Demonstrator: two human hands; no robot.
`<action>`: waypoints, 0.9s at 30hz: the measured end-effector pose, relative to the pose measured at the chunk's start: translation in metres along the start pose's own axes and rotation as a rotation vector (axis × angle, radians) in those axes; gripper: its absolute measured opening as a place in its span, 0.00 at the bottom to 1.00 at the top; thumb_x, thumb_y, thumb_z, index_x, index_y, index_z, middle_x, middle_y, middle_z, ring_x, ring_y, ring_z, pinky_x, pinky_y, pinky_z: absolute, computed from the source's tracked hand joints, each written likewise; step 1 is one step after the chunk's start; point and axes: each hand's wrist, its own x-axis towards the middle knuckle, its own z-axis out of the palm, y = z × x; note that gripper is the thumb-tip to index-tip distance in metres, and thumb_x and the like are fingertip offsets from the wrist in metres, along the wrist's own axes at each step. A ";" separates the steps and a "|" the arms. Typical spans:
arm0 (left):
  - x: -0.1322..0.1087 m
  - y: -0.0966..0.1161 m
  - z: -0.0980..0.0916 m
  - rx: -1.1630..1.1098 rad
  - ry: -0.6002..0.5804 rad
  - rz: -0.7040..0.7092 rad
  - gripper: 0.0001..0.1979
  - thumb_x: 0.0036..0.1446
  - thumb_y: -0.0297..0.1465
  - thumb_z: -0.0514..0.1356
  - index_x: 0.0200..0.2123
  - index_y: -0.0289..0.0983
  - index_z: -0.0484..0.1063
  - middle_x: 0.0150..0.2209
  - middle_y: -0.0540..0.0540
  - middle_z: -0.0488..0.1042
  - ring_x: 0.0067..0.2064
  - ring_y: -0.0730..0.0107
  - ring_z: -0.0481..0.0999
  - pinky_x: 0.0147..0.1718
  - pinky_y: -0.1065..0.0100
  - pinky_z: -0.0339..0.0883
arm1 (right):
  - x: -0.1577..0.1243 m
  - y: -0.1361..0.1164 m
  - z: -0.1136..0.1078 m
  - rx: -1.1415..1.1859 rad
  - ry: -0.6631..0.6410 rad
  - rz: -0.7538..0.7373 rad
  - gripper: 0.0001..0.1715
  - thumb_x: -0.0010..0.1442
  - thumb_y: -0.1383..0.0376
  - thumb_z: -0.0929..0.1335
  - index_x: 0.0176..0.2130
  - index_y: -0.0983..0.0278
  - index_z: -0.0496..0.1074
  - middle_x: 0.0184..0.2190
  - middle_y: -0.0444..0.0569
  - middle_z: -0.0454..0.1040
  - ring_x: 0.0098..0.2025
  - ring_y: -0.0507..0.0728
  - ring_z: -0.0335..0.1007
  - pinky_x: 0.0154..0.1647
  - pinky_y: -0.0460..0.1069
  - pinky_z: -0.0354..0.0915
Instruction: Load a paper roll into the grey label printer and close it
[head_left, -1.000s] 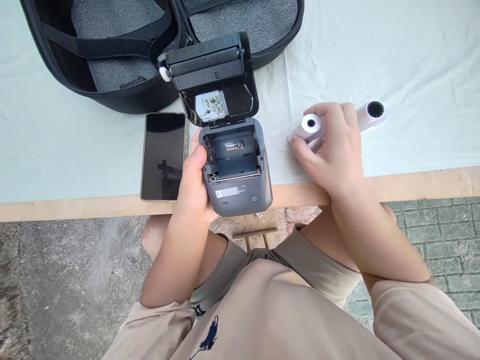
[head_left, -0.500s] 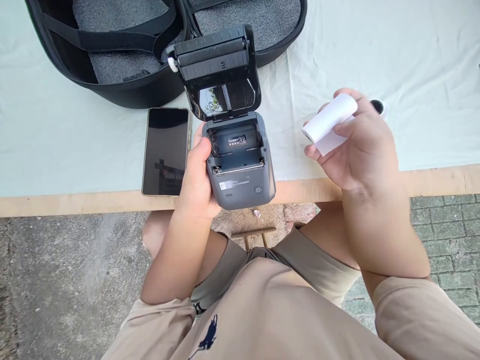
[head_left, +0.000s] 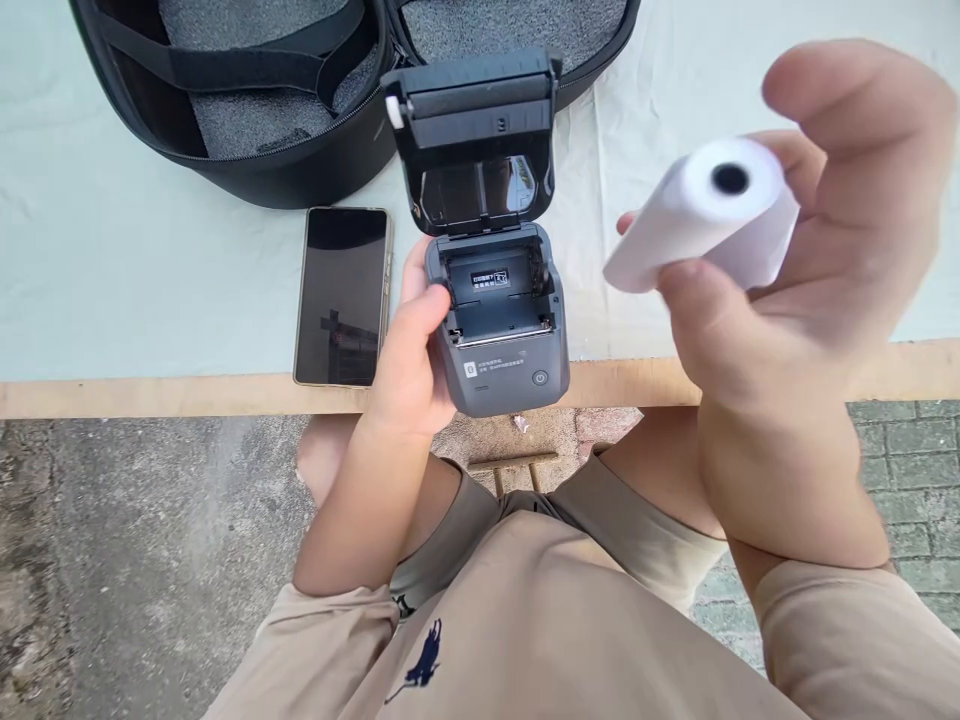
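A dark grey label printer is held over the table's near edge by my left hand, which wraps round its left side. Its lid stands up, hinged back, and the paper bay inside holds no roll. To the right, my right hand pinches a white paper roll between thumb and fingers. One end of the roll faces me, showing its dark core, and a loose flap of paper hangs from it. The roll is apart from the printer.
Left of the printer lies a phone with a dark screen. Behind it stands an open black zip case with grey foam lining and a strap. A pale cloth covers the table, whose wooden edge runs across in front of me.
My right hand has lifted the paper roll nearer to the camera and turned it so its cored end shows. The printer sits slightly further right in view, its lid still up.
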 end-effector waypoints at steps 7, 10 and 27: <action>-0.004 -0.002 -0.001 0.089 -0.007 -0.011 0.15 0.59 0.34 0.59 0.50 0.49 0.66 0.49 0.53 0.77 0.65 0.58 0.69 0.60 0.55 0.69 | 0.010 -0.022 0.022 -0.372 -0.226 -0.361 0.29 0.58 0.71 0.66 0.57 0.53 0.62 0.53 0.41 0.72 0.52 0.54 0.73 0.53 0.51 0.74; -0.005 -0.002 -0.001 0.137 -0.002 -0.009 0.20 0.57 0.37 0.61 0.53 0.51 0.64 0.52 0.52 0.76 0.67 0.57 0.66 0.62 0.55 0.68 | 0.015 -0.023 0.029 -0.550 -0.233 -0.350 0.25 0.58 0.70 0.64 0.55 0.57 0.65 0.49 0.42 0.75 0.48 0.55 0.75 0.35 0.50 0.74; -0.003 0.000 0.001 0.043 -0.063 -0.024 0.15 0.62 0.43 0.59 0.47 0.42 0.69 0.47 0.48 0.78 0.59 0.58 0.75 0.53 0.62 0.74 | 0.013 -0.008 0.035 -0.459 -0.189 -0.572 0.07 0.65 0.66 0.66 0.35 0.62 0.74 0.34 0.44 0.79 0.41 0.57 0.77 0.43 0.54 0.73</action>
